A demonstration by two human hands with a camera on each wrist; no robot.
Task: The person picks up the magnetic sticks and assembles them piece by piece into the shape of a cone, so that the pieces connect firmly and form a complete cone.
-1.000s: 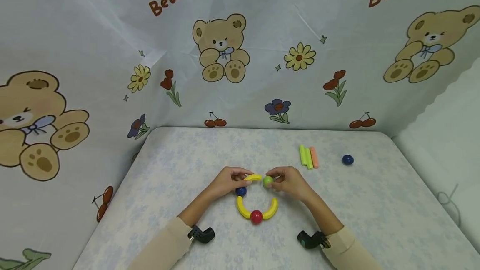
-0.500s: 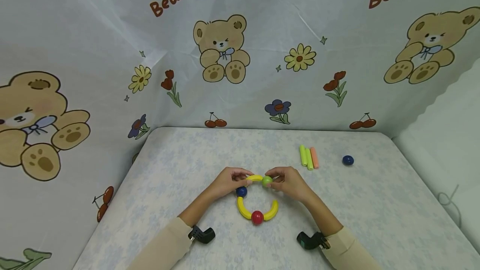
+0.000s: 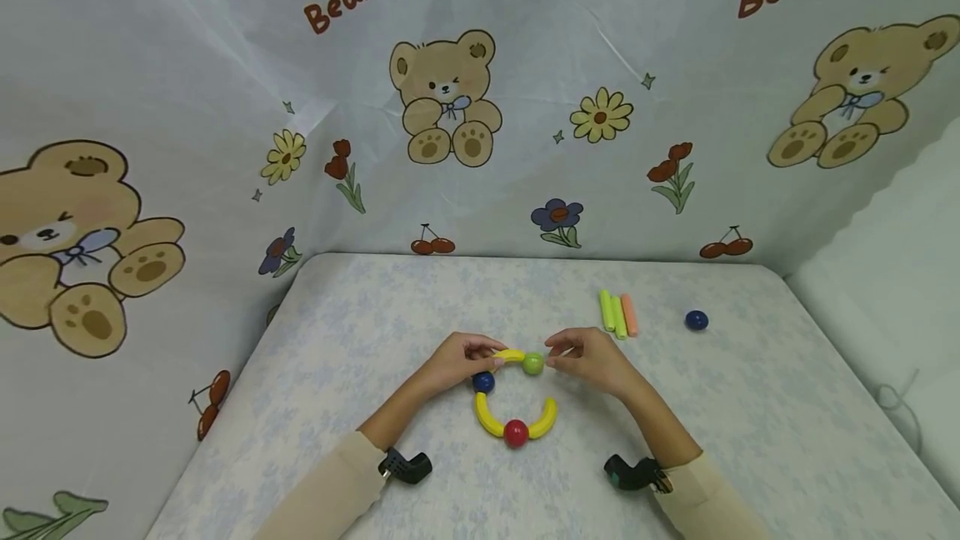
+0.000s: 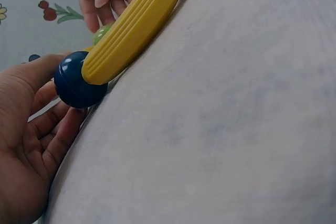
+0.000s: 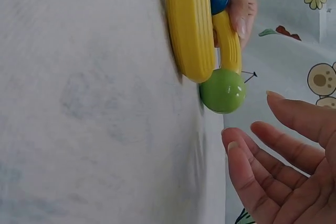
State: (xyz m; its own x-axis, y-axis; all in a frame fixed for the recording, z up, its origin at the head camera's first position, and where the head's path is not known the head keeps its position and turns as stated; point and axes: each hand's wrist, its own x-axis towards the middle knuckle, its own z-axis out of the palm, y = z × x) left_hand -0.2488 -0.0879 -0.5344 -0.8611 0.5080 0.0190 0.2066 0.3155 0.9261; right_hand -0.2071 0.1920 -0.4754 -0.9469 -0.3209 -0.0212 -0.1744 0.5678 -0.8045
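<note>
My left hand [image 3: 452, 365] pinches the upper yellow curved rod [image 3: 513, 355], its fingertips hiding part of it. A green ball [image 3: 533, 364] touches that rod's right end. My right hand [image 3: 594, 359] is just right of the green ball, apart from it; its fingers are spread and hold nothing in the right wrist view. Below my left fingers, a dark blue ball [image 4: 77, 85] meets the lower left yellow curved rod [image 4: 134, 30]. A red ball [image 3: 516, 433] joins that rod to the lower right yellow curved rod [image 3: 543, 419], whose upper end is apart from the green ball.
Farther back on the table lie two yellow-green sticks [image 3: 612, 313] and an orange stick [image 3: 629, 315]. Right of them sits another dark blue ball [image 3: 697, 321]. A bear-print cloth [image 3: 510, 190] hangs behind the table [image 3: 405, 298].
My right hand brought the green ball leftward against the upper yellow curved rod, then let go and drew away to the right. My left hand has kept its hold on the rod.
</note>
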